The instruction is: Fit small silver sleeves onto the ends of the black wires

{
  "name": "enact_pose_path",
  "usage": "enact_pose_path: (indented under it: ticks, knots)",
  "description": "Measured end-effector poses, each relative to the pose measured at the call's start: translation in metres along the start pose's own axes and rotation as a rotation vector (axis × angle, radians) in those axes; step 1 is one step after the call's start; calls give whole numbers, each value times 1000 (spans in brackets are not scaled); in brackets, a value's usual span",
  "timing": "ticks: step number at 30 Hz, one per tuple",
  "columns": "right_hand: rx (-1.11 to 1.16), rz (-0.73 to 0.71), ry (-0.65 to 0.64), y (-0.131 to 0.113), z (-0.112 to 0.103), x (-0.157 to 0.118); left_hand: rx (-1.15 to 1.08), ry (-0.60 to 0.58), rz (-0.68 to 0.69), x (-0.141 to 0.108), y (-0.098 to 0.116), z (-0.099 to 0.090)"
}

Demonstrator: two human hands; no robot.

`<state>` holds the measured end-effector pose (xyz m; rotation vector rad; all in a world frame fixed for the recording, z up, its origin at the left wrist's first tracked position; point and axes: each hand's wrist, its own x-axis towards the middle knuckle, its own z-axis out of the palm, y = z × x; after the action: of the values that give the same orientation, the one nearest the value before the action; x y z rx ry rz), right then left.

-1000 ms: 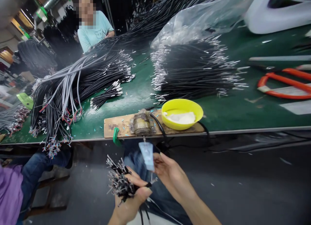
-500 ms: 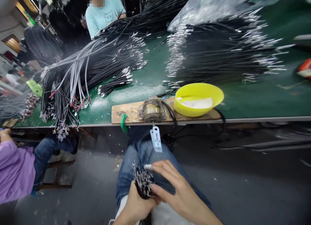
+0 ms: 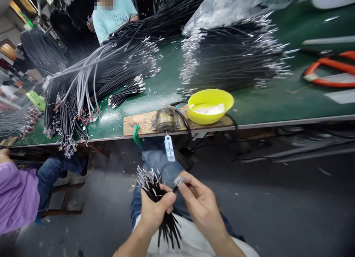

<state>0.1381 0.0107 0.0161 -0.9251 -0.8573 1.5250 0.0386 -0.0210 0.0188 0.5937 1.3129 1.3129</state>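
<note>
My left hand (image 3: pixel 155 212) is closed around a bundle of short black cables (image 3: pixel 149 185) above my lap. Their bare silvery wire ends fan out at the top, and the black lower ends hang below my fist. To the right of it, my right hand (image 3: pixel 201 203) pinches the end of a single black cable (image 3: pixel 175 189) between thumb and forefinger. A whitish cover (image 3: pixel 179 181) wraps one fingertip of that hand. Beyond both hands, a light-blue clothes peg (image 3: pixel 169 149) sticks out from a small motor (image 3: pixel 165 120) at the table edge.
The motor sits on a wooden board (image 3: pixel 131 126) with a green clamp (image 3: pixel 137 135). A yellow bowl (image 3: pixel 203 118) of white material stands beside it. Cable piles (image 3: pixel 227 61) cover the green table (image 3: pixel 266 105); orange-handled scissors (image 3: pixel 318 70) lie right. Two people sit nearby.
My right hand has gone from touching the wire ends to pinching one cable beside the bundle. The bundle has tilted left and its lower ends now show. The view has swung right.
</note>
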Motion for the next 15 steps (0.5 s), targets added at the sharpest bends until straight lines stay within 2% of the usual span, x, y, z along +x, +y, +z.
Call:
enact_pose_path:
  ticks: [3,6,8,10,13,15]
  knots:
    - [335,305,-88,-3,9,0,-31,-73,3,1,2,4]
    - [408,428,-137,-2,10,4,-67,-114,-15,3,5,4]
    - [326,373,-68,1,5,8,-65,-114,-34,5,8,3]
    - [219,232,-40,3,-2,11,-64,-87,-58,7,10,3]
    - [22,-7,-148,0,-7,15,-64,-57,-65,10,13,3]
    - [-123,-142,-162,-4,-6,17,-47,-65,-45,12,15,4]
